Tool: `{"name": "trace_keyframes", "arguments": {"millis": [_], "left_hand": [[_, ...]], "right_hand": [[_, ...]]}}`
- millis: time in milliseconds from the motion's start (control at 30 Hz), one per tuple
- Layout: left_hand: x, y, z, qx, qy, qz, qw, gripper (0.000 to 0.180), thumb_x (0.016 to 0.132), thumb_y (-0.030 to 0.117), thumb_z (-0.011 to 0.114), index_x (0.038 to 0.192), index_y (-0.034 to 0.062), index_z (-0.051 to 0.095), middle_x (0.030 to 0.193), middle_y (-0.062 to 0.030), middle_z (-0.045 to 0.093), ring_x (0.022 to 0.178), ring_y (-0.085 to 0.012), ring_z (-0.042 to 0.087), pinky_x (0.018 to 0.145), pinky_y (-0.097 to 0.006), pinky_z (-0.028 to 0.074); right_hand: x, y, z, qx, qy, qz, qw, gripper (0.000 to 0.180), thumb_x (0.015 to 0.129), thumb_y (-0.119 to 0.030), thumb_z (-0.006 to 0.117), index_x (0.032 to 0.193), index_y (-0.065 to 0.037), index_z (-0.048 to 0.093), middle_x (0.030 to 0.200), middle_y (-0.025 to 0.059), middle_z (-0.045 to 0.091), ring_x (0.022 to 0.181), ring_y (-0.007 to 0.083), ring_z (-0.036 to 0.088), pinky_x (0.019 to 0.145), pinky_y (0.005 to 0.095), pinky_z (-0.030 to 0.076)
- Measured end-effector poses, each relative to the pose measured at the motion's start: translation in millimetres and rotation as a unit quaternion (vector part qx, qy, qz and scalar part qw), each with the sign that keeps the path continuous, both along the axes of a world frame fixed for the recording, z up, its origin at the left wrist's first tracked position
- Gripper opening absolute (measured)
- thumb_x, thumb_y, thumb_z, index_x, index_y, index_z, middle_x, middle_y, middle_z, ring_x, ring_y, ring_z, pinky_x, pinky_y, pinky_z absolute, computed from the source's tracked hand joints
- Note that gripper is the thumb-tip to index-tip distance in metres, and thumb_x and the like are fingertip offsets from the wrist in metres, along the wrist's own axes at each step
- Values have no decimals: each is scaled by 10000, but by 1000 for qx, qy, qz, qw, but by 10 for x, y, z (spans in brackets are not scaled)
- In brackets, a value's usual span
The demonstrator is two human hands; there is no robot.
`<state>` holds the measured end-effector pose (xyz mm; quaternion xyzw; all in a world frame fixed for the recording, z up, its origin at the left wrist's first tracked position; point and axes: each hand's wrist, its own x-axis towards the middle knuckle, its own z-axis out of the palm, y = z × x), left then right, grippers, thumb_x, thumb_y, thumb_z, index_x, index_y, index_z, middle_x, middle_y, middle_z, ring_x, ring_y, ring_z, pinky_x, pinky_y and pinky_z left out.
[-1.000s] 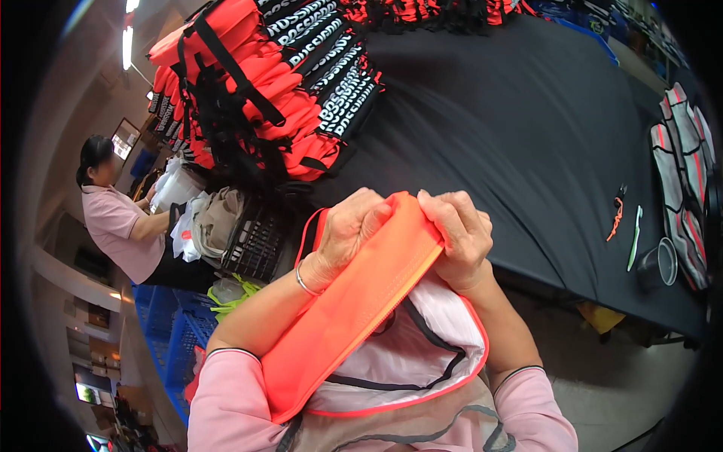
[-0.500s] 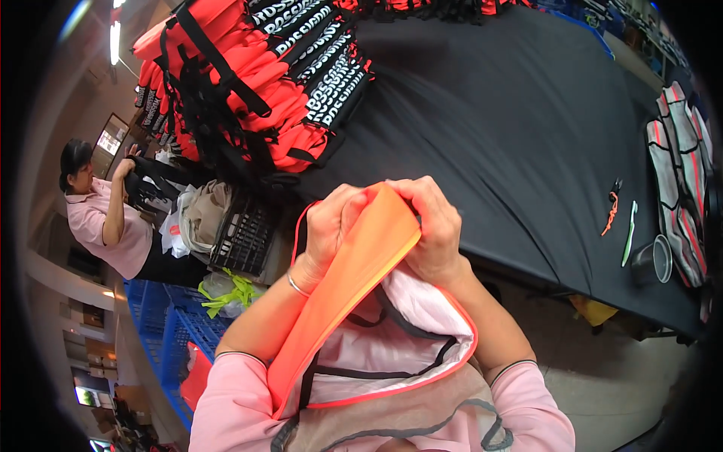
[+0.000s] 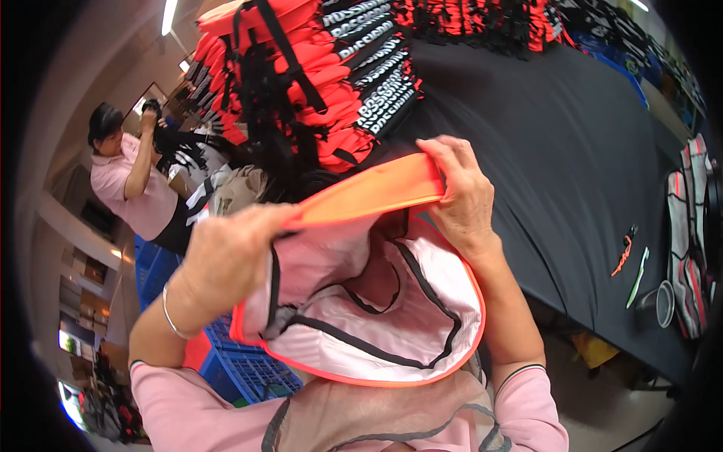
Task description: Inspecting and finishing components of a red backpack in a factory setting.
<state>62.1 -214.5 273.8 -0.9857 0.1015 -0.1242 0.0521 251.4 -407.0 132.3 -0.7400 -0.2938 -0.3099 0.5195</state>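
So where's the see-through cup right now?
The cup is at the right of the head view, on the black-covered table, beside the slim green-and-white tool and left of the grey, red-trimmed bundle.

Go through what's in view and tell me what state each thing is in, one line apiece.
Orange-red bag: open, pale lining showing
Left hand: closed on the bag's edge
Right hand: closed on the bag's orange panel
Red-and-black bags: stacked in a pile
Black cloth: spread out, creased
Clear cup: uncovered, seemingly upright
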Motion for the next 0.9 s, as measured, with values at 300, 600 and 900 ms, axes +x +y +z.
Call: {"name": "trace_keyframes", "arguments": {"millis": [300,600,900], "left_hand": [[12,208,1375,125,-223,-38,966,257,822,-69,574,1024,26,699,961,-160,710,881,-316,702,794,-344,533],[1004,-574,2089,178,-168,-83,966,353,912,334,665,834,-9,691,666,-200,580,526,-210,520,536,-369,414],[543,-1292,1159,-19,121,-312,942,626,761,425,771,1167,-26,617,1055,-212,673,938,-344,667,839,-386,534]], "right_hand": [[-511,355,851,2,-127,172,977,395,752,-43,746,1109,-28,578,959,215,639,877,391,652,747,420,530],[-252,-936,1463,37,-77,-63,994,244,981,-252,575,971,-11,619,755,234,594,732,431,616,659,410,488],[46,-1267,1187,40,-52,-127,990,180,948,-240,583,949,-61,595,848,249,664,857,494,625,707,552,494]]}}
